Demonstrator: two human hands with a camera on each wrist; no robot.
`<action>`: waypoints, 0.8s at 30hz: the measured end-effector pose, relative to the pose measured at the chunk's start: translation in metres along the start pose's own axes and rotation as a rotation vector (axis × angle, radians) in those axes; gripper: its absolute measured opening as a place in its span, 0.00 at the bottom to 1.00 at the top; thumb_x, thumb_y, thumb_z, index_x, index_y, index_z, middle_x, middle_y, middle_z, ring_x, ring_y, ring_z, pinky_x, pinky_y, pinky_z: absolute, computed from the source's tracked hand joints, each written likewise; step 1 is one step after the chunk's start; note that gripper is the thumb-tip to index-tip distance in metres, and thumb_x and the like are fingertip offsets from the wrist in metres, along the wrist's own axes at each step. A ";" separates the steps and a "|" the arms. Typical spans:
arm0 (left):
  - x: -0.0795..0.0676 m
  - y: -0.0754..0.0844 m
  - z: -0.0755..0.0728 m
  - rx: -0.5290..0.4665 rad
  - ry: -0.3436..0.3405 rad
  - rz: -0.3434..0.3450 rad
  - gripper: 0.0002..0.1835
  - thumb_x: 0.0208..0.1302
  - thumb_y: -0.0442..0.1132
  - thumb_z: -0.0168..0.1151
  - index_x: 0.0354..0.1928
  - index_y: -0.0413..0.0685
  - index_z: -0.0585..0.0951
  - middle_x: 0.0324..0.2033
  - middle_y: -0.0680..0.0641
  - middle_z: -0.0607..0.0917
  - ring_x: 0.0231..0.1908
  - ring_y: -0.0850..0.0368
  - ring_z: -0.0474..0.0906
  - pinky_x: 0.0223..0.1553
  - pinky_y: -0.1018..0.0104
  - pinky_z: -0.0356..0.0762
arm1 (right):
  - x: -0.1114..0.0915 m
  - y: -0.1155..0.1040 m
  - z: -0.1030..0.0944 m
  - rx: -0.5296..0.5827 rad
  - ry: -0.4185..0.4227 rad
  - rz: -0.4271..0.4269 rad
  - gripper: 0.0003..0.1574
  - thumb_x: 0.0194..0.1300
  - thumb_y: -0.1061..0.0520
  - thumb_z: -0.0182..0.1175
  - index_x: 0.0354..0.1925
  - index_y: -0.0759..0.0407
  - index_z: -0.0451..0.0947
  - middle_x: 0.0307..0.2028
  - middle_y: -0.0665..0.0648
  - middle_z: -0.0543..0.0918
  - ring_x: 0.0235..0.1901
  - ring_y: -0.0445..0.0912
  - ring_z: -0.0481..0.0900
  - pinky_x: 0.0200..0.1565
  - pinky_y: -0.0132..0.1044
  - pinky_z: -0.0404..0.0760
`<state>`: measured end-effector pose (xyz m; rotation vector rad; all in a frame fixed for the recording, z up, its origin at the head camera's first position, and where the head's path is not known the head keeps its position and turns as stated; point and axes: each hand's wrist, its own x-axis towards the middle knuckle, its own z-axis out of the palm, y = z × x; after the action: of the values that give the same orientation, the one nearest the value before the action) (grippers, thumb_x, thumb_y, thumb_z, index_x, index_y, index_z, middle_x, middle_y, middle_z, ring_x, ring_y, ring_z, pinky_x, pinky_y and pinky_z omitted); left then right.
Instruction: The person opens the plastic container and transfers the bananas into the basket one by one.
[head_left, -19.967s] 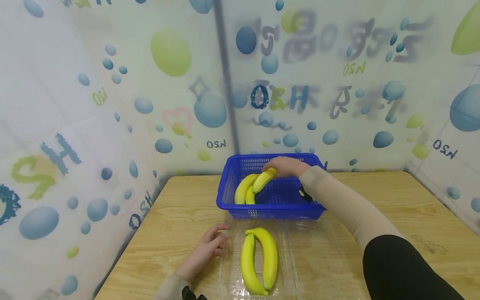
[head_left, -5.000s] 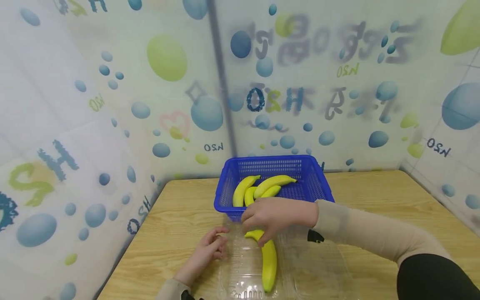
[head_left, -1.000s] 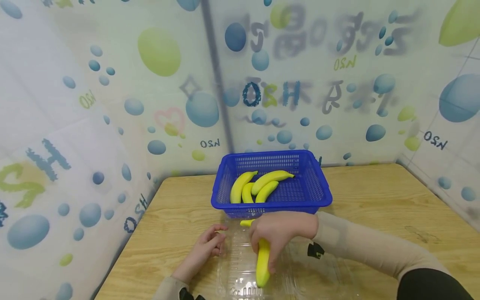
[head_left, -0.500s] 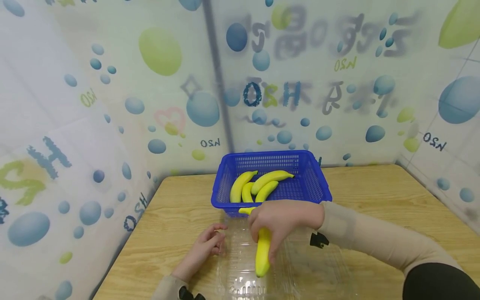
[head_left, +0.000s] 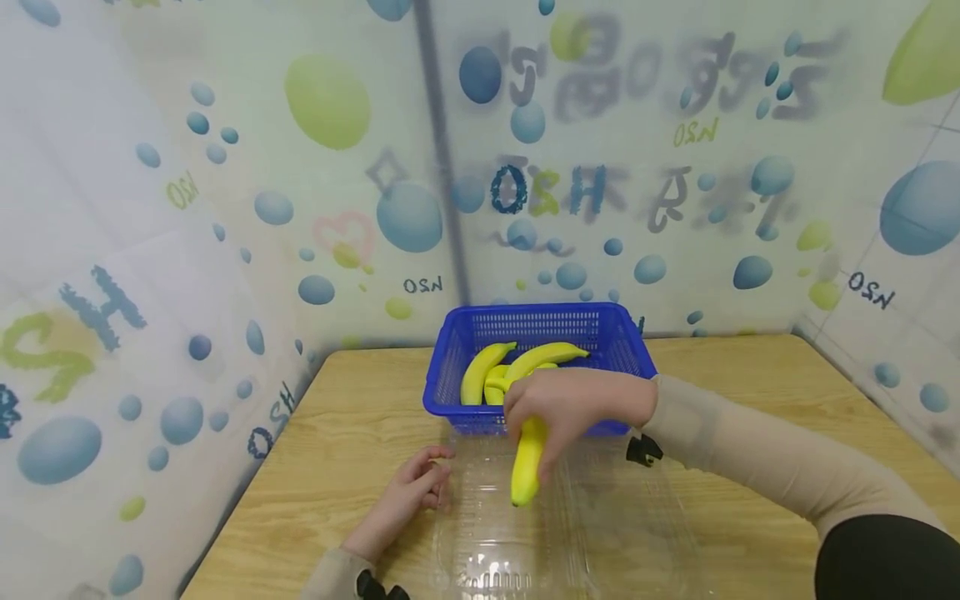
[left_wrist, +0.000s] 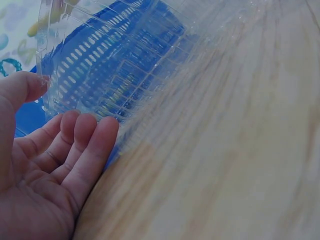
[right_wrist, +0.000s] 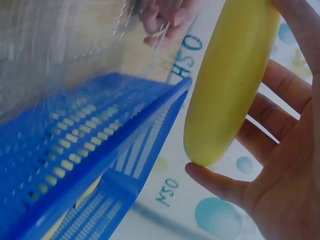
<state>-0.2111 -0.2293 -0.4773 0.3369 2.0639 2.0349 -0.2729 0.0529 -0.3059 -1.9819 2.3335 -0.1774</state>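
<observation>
My right hand holds a yellow banana just above the front edge of the blue basket. In the right wrist view the banana lies between thumb and fingers, beside the basket's slotted wall. Several more bananas rest inside the basket, partly hidden by the hand. My left hand is at the left edge of a clear plastic container. Its fingers are loosely bent, and the thumb and fingertips are near or touching the plastic rim.
All this stands on a wooden table. Behind the basket rises a printed curtain with bubbles and lettering, which also runs along the left side. The container's clear right half lies flat on the tabletop.
Twenty seconds ago two bananas lay in the container; five seconds ago, one. Since then my right hand has gripped that one and raised it toward the basket. The left hand has stayed put.
</observation>
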 end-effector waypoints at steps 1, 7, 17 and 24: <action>0.000 0.001 0.000 0.002 0.001 0.000 0.23 0.71 0.37 0.52 0.61 0.26 0.63 0.25 0.49 0.74 0.22 0.59 0.75 0.27 0.70 0.78 | -0.001 0.002 -0.001 0.001 0.006 0.007 0.29 0.42 0.32 0.75 0.37 0.48 0.85 0.38 0.41 0.78 0.38 0.36 0.73 0.43 0.25 0.73; 0.000 0.002 0.001 0.008 0.004 -0.007 0.24 0.71 0.37 0.53 0.61 0.26 0.63 0.25 0.49 0.74 0.22 0.59 0.75 0.28 0.69 0.78 | -0.007 0.017 -0.009 0.002 0.037 0.074 0.28 0.42 0.33 0.76 0.37 0.48 0.85 0.37 0.42 0.77 0.36 0.38 0.72 0.41 0.30 0.75; 0.000 0.000 -0.001 0.011 0.005 -0.004 0.24 0.71 0.37 0.53 0.60 0.27 0.63 0.26 0.50 0.73 0.22 0.62 0.73 0.29 0.68 0.80 | -0.014 0.049 -0.013 0.056 0.045 0.206 0.26 0.44 0.35 0.75 0.37 0.48 0.84 0.39 0.41 0.79 0.41 0.40 0.75 0.46 0.36 0.77; 0.000 -0.001 -0.001 0.003 -0.005 0.001 0.23 0.71 0.35 0.53 0.60 0.26 0.63 0.26 0.50 0.73 0.22 0.62 0.73 0.28 0.69 0.79 | -0.018 0.067 -0.011 0.070 0.042 0.285 0.27 0.45 0.33 0.74 0.38 0.48 0.85 0.37 0.41 0.79 0.38 0.40 0.74 0.44 0.37 0.75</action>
<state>-0.2110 -0.2305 -0.4780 0.3439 2.0645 2.0298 -0.3374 0.0818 -0.3043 -1.6073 2.5627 -0.2787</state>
